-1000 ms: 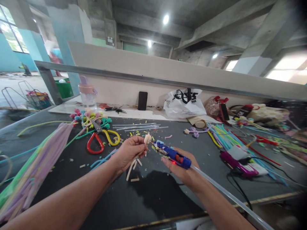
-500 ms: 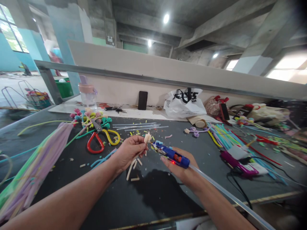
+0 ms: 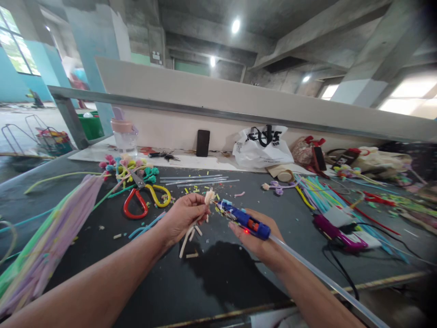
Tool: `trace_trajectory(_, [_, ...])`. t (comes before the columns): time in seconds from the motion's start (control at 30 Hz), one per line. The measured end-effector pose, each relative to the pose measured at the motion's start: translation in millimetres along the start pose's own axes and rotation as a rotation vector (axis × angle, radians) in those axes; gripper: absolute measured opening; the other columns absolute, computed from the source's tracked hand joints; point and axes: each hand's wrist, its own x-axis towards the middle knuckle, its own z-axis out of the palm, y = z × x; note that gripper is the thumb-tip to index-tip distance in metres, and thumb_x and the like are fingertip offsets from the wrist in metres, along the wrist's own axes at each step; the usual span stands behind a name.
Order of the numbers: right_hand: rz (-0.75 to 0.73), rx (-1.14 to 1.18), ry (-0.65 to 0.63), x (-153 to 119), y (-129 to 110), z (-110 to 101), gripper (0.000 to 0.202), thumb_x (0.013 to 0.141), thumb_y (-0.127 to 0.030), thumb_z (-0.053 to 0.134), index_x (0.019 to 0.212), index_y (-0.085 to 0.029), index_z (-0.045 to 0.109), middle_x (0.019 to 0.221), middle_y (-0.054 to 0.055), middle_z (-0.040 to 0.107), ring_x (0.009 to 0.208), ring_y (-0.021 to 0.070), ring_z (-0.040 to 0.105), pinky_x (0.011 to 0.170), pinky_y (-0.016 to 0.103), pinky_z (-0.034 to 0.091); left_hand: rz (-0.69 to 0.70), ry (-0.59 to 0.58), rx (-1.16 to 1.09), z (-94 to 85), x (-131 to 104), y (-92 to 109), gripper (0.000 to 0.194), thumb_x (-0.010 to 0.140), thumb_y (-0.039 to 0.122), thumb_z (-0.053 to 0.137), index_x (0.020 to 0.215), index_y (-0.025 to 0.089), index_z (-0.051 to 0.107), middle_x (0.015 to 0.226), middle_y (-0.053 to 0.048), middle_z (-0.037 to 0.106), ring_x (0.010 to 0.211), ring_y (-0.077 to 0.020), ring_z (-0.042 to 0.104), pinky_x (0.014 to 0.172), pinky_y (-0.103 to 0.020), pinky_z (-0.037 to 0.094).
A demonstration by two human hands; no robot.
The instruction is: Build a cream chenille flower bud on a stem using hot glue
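My left hand is closed on a cream fuzzy stem piece, pinched between thumb and fingers, with its pale end upright. In my right hand lies a blue glue gun, fingers wrapped round it and a red light glowing on it. Its nozzle points left and meets or nearly meets the cream piece. A long clear glue stick runs out of the gun's back toward the lower right. Short cream pieces lie on the dark table below my left hand.
Scissors with red and yellow handles lie left of my hands, beside pastel stems. Clear glue sticks lie beyond. A bottle, phone and white bag stand behind. A purple tool with cables is at right.
The cream piece and the nozzle have shifted very slightly; both hands otherwise keep their place and their hold.
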Motion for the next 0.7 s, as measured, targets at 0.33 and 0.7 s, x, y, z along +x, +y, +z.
trace_trajectory(0.33, [0.087,0.067,-0.038,0.8,-2.8,1.4,0.023,0.074,-0.035,0.059,0.063,-0.018,0.049,0.056,-0.004,0.042,0.053,0.0094,0.040,0.048,0.020,0.034,-0.030,-0.033,-0.011,-2.6,-0.3,-2.9,0.020,0.067,0.023,0.072,0.075,0.013,0.057,0.064,0.000,0.059,0.053,-0.0057,0.051,0.051,-0.018,0.038])
trace_trajectory(0.7, [0.108,0.103,-0.054,3.3,-4.5,4.3,0.021,0.071,-0.034,0.060,0.061,-0.018,0.050,0.054,-0.005,0.042,0.051,0.0090,0.038,0.046,0.020,0.033,-0.026,0.004,0.063,1.2,-0.6,-1.1,0.023,0.070,0.030,0.069,0.071,0.013,0.054,0.057,0.002,0.056,0.044,-0.0026,0.042,0.043,-0.015,0.029])
